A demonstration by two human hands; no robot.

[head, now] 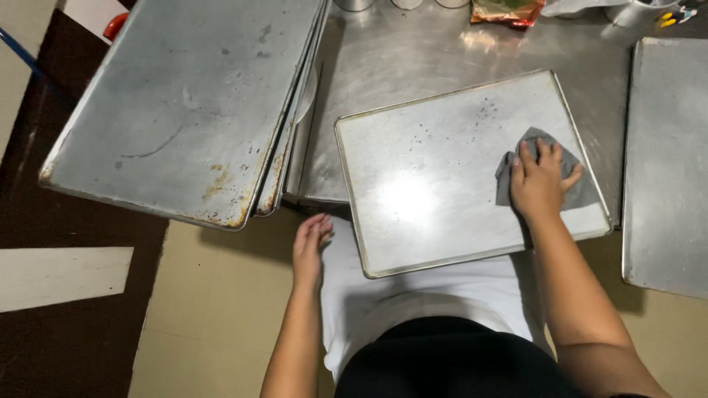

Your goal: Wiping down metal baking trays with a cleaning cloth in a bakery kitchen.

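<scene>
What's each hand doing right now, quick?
Left hand: open, holding nothing, below the table edge.
Right hand: flat, pressing a grey cloth onto the metal tray.

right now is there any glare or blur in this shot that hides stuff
Head view: a bright glare patch washes out the middle of the flat rectangular metal baking tray; the steel counter shines softly near the top; the right hand on the grey cloth is sharp, with no motion blur; the left hand hangs below the counter edge, dimmer but clear.
</scene>
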